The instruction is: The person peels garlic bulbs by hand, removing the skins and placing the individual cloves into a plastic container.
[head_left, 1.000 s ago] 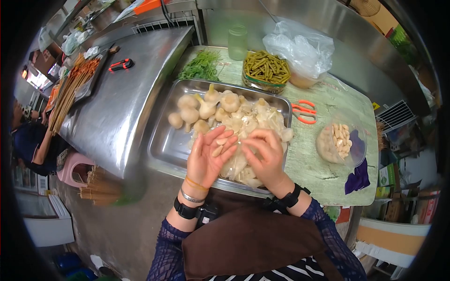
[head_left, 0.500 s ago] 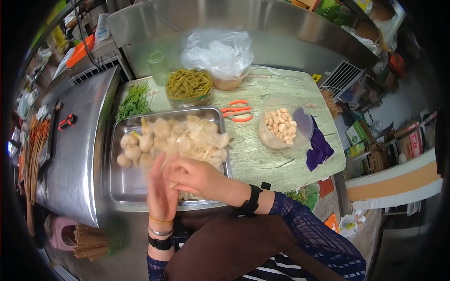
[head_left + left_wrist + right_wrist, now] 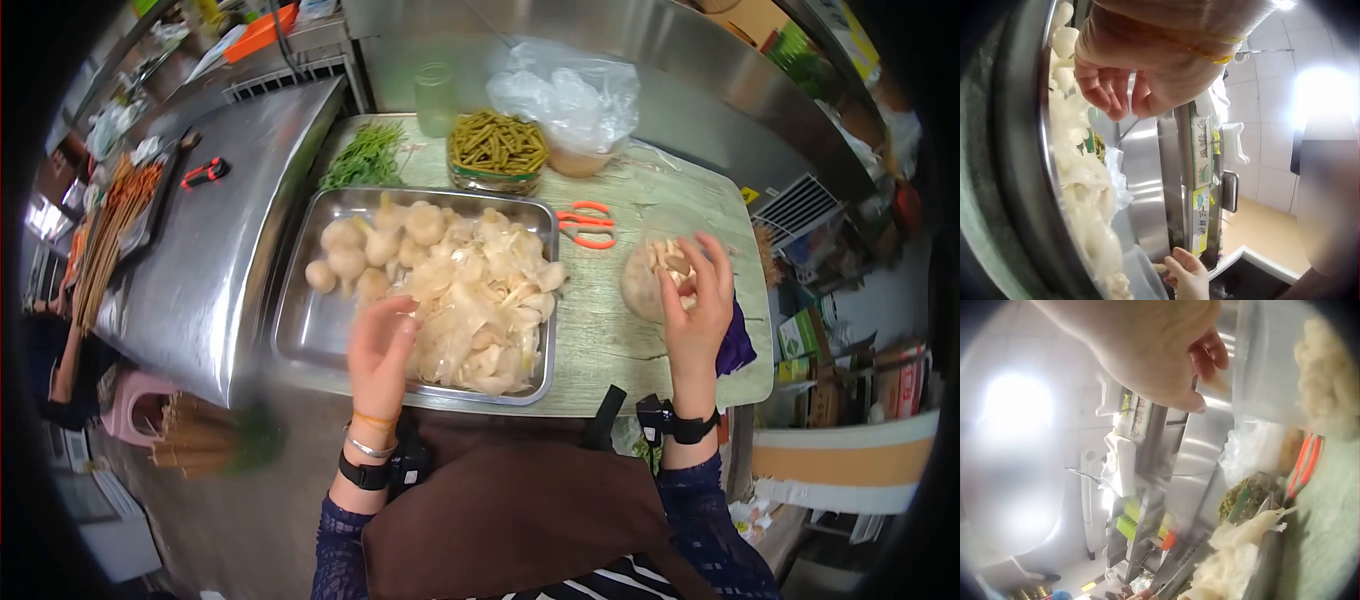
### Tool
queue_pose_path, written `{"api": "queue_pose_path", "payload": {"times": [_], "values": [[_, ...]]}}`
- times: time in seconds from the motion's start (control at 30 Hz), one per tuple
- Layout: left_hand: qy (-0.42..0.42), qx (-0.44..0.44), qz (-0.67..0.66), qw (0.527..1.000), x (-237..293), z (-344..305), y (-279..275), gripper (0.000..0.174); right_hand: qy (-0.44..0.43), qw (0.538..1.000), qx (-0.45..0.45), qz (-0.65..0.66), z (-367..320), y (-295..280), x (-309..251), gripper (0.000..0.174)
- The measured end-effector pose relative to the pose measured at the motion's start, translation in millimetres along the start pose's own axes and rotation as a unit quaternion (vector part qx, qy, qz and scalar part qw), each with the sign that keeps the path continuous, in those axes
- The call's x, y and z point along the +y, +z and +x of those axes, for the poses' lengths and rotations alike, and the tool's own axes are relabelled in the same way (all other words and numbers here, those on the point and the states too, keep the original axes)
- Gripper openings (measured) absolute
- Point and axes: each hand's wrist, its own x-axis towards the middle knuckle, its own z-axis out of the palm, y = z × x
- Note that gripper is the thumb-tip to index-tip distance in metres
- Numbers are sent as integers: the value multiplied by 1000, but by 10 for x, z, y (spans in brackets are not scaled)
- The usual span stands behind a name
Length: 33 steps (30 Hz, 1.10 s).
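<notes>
My left hand (image 3: 377, 345) hovers over the near side of a metal tray (image 3: 300, 340), fingers loosely bent with nothing visible between them. Garlic bulbs (image 3: 347, 262) lie at the tray's left, and a heap of pale garlic skins (image 3: 475, 310) fills its right. Out to the right, my right hand (image 3: 697, 325) is above a clear plastic tub (image 3: 640, 292) of peeled garlic cloves (image 3: 655, 252), thumb and fingers spread apart. A blurred garlic clove (image 3: 1217, 382) shows just beyond those fingertips in the right wrist view.
Orange-handled scissors (image 3: 588, 226) lie between tray and tub. Behind the tray are green herbs (image 3: 365, 157), a container of cut green beans (image 3: 497, 145) and a plastic bag (image 3: 570, 95). A purple cloth (image 3: 736, 342) is beside the tub. A steel counter (image 3: 235, 230) stands left.
The hands were together over the tray, with cloves on the left palm a second ago. Now they are apart: the right hand has moved right to the tub, and the left stays over the tray.
</notes>
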Motion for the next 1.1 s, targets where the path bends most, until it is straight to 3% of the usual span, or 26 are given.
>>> {"api": "queue_pose_path", "payload": {"times": [0.07,0.1,0.17,0.23,0.27,0.3,0.5,0.6,0.7,0.8,0.83,0.9,1.0,1.03,1.07,1.1], "values": [[37,-18,75,996,-58,-28,35,22,24,999,-3,-45,-66,-40,-39,23],[57,-43,123,990,-19,-45,85,21,27,999,-17,-8,-129,15,-93,22],[97,-84,193,973,41,-65,213,25,47,985,-133,103,-281,199,-230,20],[181,-143,290,929,-30,-39,225,28,-7,950,-258,176,-430,455,-334,18],[221,-171,336,900,-57,-28,231,29,-82,941,-275,179,-485,572,-378,22],[232,-167,376,881,-14,-28,242,33,-155,927,-290,181,-519,663,-430,26],[157,-92,300,936,-153,33,274,36,-90,929,-333,131,-508,923,-670,41],[220,-62,328,917,-242,137,233,33,-109,941,-306,93,-476,1027,-730,43],[0,-49,156,987,-260,177,179,25,-129,952,-263,86,-481,1165,-657,48],[-108,1,-64,992,-276,238,39,20,-114,950,-253,145,-464,1246,-567,49],[-95,16,-97,991,-233,237,30,19,-26,924,-310,225,-450,1250,-586,48],[-72,21,-131,989,-163,241,13,21,150,821,-408,371,-427,1260,-680,48],[-43,18,-71,996,-231,227,-25,20,282,724,-378,503,-559,1433,-706,40],[-34,15,-34,999,-262,222,-31,19,241,765,-364,474,-597,1452,-705,40],[84,31,114,989,-265,222,-43,18,200,802,-348,442,-628,1466,-697,39],[200,45,257,944,-251,229,-52,18,157,837,-330,407,-635,1479,-683,39]]}}
